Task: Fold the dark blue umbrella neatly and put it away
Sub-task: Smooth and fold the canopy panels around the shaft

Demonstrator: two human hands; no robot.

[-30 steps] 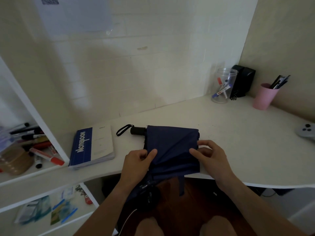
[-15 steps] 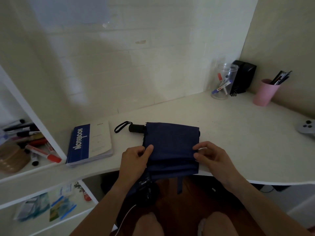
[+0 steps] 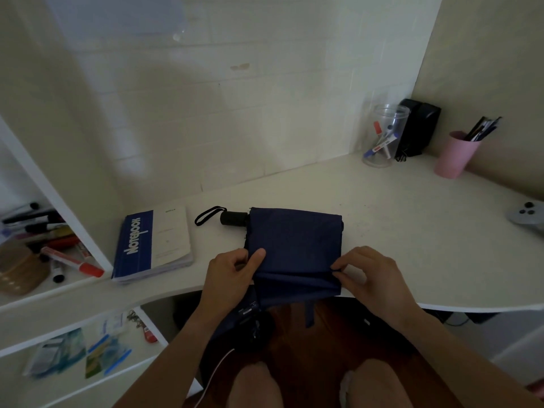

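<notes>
The dark blue umbrella (image 3: 294,245) lies collapsed on the white desk (image 3: 412,231), its canopy folded into a flat rectangle. Its black handle (image 3: 234,218) with a wrist loop sticks out to the left. My left hand (image 3: 232,278) pinches the canopy's near left edge between thumb and fingers. My right hand (image 3: 371,275) pinches the near right edge with its fingertips. A fabric strap (image 3: 309,313) hangs down over the desk's front edge.
A blue and white notebook (image 3: 153,242) lies left of the umbrella. Markers and a tape roll (image 3: 20,269) fill the left shelf. A clear jar (image 3: 384,136), black speakers (image 3: 418,128) and a pink cup (image 3: 456,154) stand at the back right. A grey controller (image 3: 527,216) lies far right.
Both hands kept their hold on the canopy's near edges and shifted only slightly. The fabric looks a little flatter and squarer. The camera tilted a bit.
</notes>
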